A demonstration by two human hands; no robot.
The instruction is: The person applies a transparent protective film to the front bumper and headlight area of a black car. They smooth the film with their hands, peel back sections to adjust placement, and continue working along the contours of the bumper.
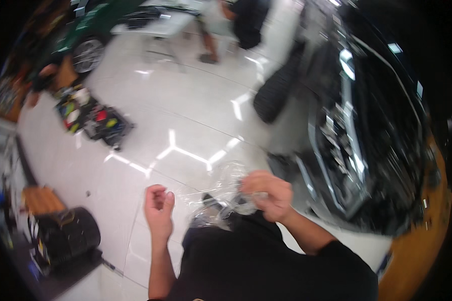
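A crumpled sheet of clear plastic film (213, 218) hangs in front of my body, above the floor. My right hand (270, 194) is closed on its right side, fingers bent over it. On the other side, my left hand (158, 205) is raised at the film's left edge. Its fingers curl loosely, and a gap shows between thumb and fingertips. Whether the film touches that hand is hard to see. My feet show partly through the film, below my black shirt (236, 256). Motion blurs the picture.
A dark car (346, 150) with glossy panels fills the right side, a black tyre (278, 90) beside it. Left stand a cart of colourful items (98, 118) and a black drum-shaped machine (68, 236). Farther back are a green car (93, 25), a white table (160, 25) and people.
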